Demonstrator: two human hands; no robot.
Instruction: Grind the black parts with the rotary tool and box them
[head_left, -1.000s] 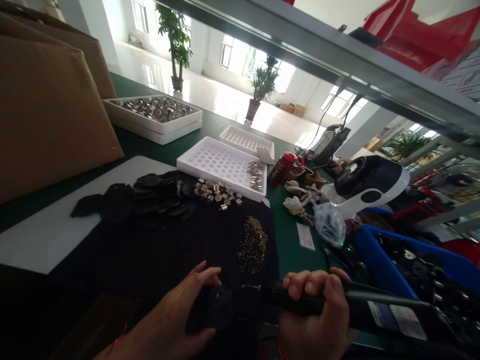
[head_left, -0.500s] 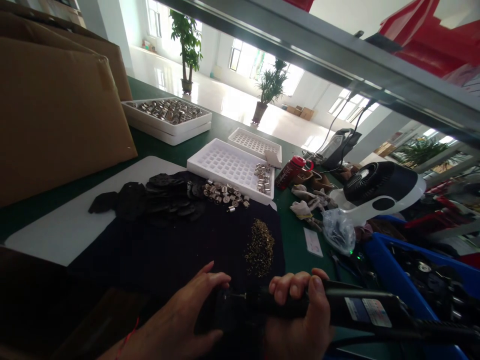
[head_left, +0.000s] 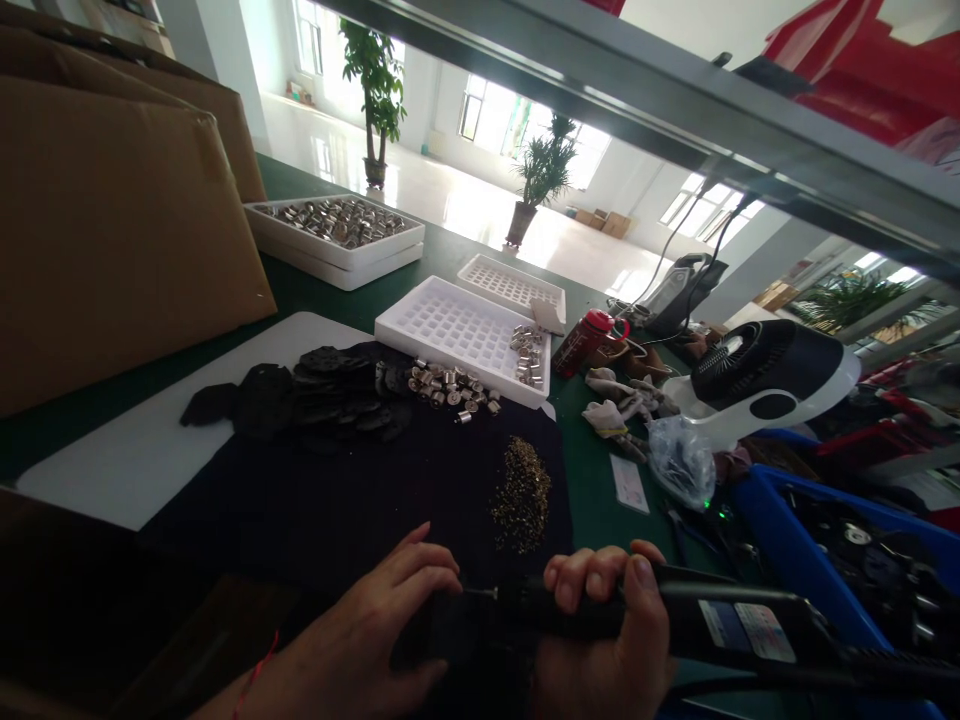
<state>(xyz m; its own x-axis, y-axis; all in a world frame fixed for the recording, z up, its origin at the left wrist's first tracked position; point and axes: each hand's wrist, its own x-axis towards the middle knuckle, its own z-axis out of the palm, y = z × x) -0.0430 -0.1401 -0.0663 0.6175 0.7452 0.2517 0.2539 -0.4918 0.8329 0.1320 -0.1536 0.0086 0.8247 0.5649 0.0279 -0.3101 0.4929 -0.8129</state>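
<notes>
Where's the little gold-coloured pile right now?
In the head view, the gold-coloured pile lies on the dark cloth, right of centre, just beyond the front end of the black power tool in the right hand.

The left hand (head_left: 382, 620) arches, thumb (head_left: 420, 680) apart from its bent fingers (head_left: 435, 578), forearm (head_left: 289, 668) slanted up from below; the right hand (head_left: 611, 630) is curled, thumb pointing up.
</notes>
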